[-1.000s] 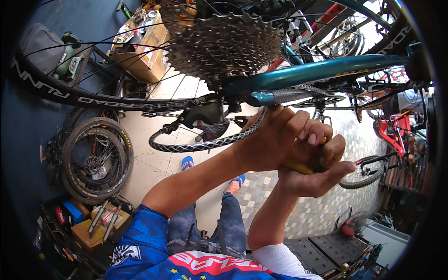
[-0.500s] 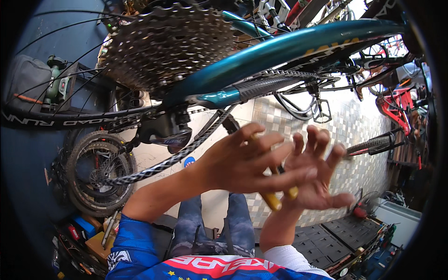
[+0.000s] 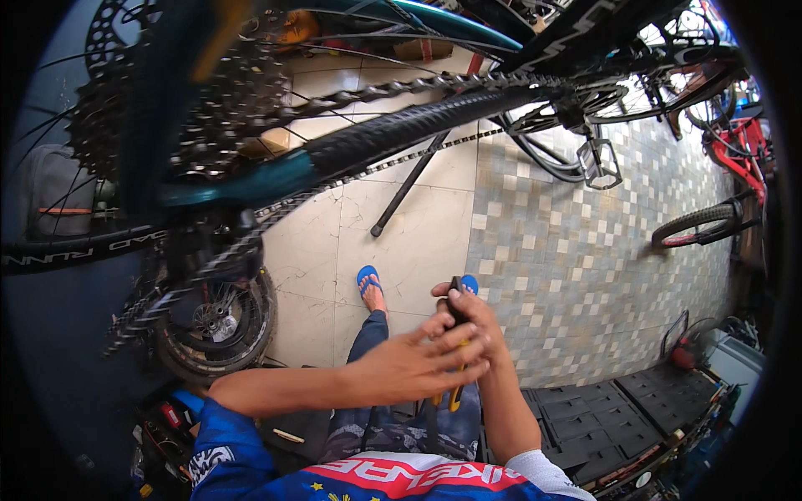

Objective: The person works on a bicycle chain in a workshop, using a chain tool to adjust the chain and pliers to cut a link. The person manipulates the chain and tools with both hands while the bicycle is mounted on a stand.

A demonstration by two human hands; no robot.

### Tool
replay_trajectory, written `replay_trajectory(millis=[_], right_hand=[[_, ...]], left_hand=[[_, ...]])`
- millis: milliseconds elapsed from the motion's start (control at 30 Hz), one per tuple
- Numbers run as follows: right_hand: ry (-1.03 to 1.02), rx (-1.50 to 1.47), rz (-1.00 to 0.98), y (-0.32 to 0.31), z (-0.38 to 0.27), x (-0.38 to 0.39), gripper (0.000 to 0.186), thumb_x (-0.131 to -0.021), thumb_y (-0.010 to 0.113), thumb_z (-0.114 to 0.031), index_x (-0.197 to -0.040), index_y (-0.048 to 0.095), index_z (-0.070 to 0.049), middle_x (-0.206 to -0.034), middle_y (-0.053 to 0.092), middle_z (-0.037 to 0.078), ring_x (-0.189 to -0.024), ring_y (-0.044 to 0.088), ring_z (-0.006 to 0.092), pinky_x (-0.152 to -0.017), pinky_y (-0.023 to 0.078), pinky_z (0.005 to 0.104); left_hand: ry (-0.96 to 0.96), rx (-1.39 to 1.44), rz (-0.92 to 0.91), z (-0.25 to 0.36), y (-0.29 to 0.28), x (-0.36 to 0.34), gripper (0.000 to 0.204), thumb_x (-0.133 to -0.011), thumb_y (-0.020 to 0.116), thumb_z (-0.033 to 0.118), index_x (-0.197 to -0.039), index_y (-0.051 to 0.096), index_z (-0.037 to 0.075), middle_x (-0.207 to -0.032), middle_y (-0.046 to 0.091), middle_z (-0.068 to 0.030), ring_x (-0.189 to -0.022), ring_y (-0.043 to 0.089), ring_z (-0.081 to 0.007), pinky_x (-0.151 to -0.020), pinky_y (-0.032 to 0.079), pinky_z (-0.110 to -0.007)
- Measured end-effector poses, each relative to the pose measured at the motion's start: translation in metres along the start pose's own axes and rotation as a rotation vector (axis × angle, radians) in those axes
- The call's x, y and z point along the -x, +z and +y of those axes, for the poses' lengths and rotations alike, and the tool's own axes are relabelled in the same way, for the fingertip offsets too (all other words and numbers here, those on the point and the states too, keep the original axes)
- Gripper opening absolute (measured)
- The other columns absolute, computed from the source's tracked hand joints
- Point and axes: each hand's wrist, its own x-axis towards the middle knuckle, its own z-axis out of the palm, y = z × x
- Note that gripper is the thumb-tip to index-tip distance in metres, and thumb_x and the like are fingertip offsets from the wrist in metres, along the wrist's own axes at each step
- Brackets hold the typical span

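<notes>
Pliers with a dark head and yellow handles are upright in front of my lap. My right hand is closed round their upper part, thumb and fingers at the dark head. My left hand lies across the handles with its fingers stretched out and apart, covering part of the tool. Above and to the left, a bicycle chain runs past the teal frame's chainstay, its blurred lower end hanging free at the left. The large rear cassette stands behind the frame tube.
A wheel with a knobby tyre leans at lower left. The crank's pedal hangs at upper right, and a red bicycle stands beyond. Black tool cases lie at lower right. A black stand leg reaches over the tiles.
The pliers have passed from under my left hand into my right hand, which has closed. Both hands are lower and nearer my lap. The view has shifted, showing my feet in blue flip-flops.
</notes>
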Motion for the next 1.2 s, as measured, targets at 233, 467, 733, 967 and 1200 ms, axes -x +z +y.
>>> replay_trajectory(millis=[233,467,733,967,1200], right_hand=[[-0.018,-0.21,0.195,-0.084,0.005,0.024,0.029,-0.105,0.059,-0.03,-0.116,0.059,-0.003,-0.071,0.049,0.003,-0.06,0.054,0.019,-0.059,0.046,0.0358],[-0.136,-0.215,0.392,-0.096,0.031,0.108,0.023,-0.103,0.062,-0.027,-0.109,0.062,-0.005,-0.072,0.054,0.005,-0.063,0.059,0.0189,-0.06,0.053,0.038],[-0.548,-0.146,0.663,-0.047,0.132,0.195,0.027,-0.102,0.066,-0.032,-0.111,0.064,-0.006,-0.073,0.054,0.001,-0.059,0.057,0.0121,-0.053,0.049,0.0292],[-0.758,-0.001,0.907,0.032,0.267,0.246,0.031,-0.103,0.065,-0.032,-0.119,0.065,-0.005,-0.078,0.056,0.0,-0.058,0.053,0.0075,-0.051,0.043,0.0258],[-0.687,-0.035,1.653,0.091,0.407,0.304,0.043,-0.099,0.065,-0.033,-0.13,0.064,-0.002,-0.114,0.073,0.019,-0.107,0.071,0.0313,-0.096,0.052,0.0407]], left_hand=[[-0.759,-0.539,0.335,-0.076,-0.052,0.016,0.057,-0.092,0.073,0.025,-0.142,0.057,0.003,-0.15,0.051,-0.0174,-0.137,0.05,-0.0334,-0.115,0.035,-0.051],[-0.935,-0.605,0.424,-0.107,-0.07,0.014,0.018,-0.095,0.069,0.018,-0.111,0.071,0.009,-0.102,0.069,-0.0083,-0.102,0.064,-0.0285,-0.095,0.047,-0.044],[-0.702,-0.595,0.485,-0.097,-0.055,0.004,0.051,-0.093,0.068,0.023,-0.141,0.058,0.011,-0.14,0.059,-0.0198,-0.132,0.052,-0.0392,-0.112,0.038,-0.056],[-0.018,0.281,-0.191,0.029,0.004,-0.015,0.055,-0.086,0.076,0.013,-0.137,0.056,0.005,-0.145,0.049,-0.0249,-0.136,0.047,-0.0446,-0.114,0.038,-0.052],[0.677,0.266,-0.559,0.16,0.004,-0.079,0.051,-0.085,0.076,0.008,-0.132,0.056,0.007,-0.134,0.055,-0.0237,-0.125,0.054,-0.0465,-0.101,0.047,-0.051]])
